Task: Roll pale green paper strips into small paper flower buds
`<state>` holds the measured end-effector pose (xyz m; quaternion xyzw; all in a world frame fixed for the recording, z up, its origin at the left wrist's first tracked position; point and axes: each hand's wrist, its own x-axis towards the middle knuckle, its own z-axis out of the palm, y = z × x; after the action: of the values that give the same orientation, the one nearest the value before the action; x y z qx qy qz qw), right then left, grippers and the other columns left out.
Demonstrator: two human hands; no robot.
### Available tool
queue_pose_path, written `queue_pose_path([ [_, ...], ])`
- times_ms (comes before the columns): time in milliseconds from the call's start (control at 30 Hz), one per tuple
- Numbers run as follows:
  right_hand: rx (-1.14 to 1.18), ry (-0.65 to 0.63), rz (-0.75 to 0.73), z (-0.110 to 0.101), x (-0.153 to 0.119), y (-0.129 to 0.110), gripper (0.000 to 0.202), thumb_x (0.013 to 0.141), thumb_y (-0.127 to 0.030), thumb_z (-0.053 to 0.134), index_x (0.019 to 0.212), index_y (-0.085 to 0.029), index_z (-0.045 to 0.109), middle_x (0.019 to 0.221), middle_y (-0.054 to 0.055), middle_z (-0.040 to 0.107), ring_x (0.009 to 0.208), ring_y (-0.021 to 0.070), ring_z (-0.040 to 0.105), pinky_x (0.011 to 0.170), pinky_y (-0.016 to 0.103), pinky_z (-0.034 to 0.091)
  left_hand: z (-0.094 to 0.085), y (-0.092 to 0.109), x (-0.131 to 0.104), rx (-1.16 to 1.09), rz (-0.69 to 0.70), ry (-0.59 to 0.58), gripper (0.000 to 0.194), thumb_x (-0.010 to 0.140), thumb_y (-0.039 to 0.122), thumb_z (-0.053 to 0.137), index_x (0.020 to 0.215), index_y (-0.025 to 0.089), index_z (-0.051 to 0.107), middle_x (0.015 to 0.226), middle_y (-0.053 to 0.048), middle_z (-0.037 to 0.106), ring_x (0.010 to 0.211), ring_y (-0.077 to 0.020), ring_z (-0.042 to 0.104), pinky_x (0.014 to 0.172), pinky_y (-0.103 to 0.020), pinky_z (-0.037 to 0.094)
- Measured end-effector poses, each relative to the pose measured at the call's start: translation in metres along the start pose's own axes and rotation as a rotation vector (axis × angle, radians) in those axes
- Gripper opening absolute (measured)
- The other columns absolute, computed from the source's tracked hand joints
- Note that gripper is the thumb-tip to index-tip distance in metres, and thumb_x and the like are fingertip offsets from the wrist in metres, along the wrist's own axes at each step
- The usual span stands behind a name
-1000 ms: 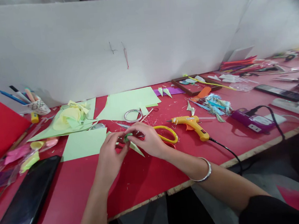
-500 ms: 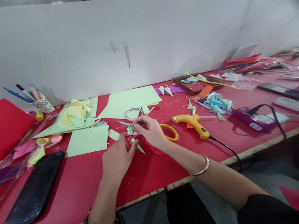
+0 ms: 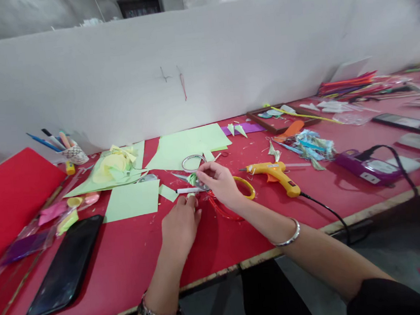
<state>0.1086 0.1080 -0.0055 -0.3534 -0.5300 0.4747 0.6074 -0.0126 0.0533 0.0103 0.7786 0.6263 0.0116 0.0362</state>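
Note:
My left hand is low over the red table, its fingers closed around a small pale green paper cone that is mostly hidden. My right hand is pinched with its fingertips beside a small green roll; what it holds, if anything, is hidden. A white pen lies between the hands. Scissors with one yellow handle and one red handle lie partly under my right hand and wrist. Just beyond the fingers is a silver ring-shaped bangle.
A yellow glue gun lies to the right, wired towards a purple power strip. Pale green sheets spread across the left and back. A black phone lies front left. Two paper cones lie on purple paper, near a brown tray.
The view has shifted, moving the table contents slightly right. My left fingers have closed over the pale green cone, which showed below them before. My right hand keeps its pinch.

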Motion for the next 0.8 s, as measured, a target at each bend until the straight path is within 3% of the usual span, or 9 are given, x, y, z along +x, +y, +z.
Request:
queue_pose_path([
  [200,0.025,0.033,0.048,-0.001,0.001,0.002,0.011,0.070,-0.026,0.056,0.079,-0.018,0.055,0.065,-0.004,0.053,0.054,0.0069,0.051,0.052,0.020,0.042,-0.001,-0.006,-0.002,-0.054,-0.002,-0.014,0.020,0.084,0.019,0.035,0.103,0.017,0.041,0.099,-0.008,0.057,0.085,-0.0214,0.057,0.051,-0.023,0.034],
  [400,0.041,0.069,0.120,0.001,-0.001,-0.005,0.015,0.071,-0.023,0.054,0.080,-0.017,0.064,0.069,-0.001,0.056,0.056,0.0066,0.048,0.052,0.019,0.041,-0.005,-0.016,-0.004,-0.281,0.017,-0.007,0.035,0.081,0.027,0.042,0.115,0.020,0.038,0.093,-0.007,0.060,0.078,-0.0206,0.058,0.052,-0.023,0.033],
  [600,0.119,0.035,0.165,0.002,0.000,-0.003,0.015,0.069,-0.026,0.056,0.078,-0.017,0.064,0.064,-0.002,0.056,0.058,0.0077,0.050,0.055,0.020,0.042,-0.007,-0.022,-0.001,-0.385,0.028,0.070,0.026,0.079,0.025,0.044,0.103,0.020,0.052,0.094,-0.007,0.062,0.078,-0.0198,0.057,0.059,-0.025,0.037],
  [800,0.197,-0.051,0.190,0.003,-0.001,-0.005,0.019,0.064,-0.027,0.063,0.080,-0.018,0.062,0.064,-0.003,0.057,0.059,0.0075,0.051,0.059,0.021,0.042,-0.011,-0.032,-0.002,-0.333,-0.068,0.093,0.022,0.080,0.030,0.043,0.096,0.023,0.054,0.091,-0.004,0.063,0.079,-0.0207,0.058,0.057,-0.024,0.035],
])
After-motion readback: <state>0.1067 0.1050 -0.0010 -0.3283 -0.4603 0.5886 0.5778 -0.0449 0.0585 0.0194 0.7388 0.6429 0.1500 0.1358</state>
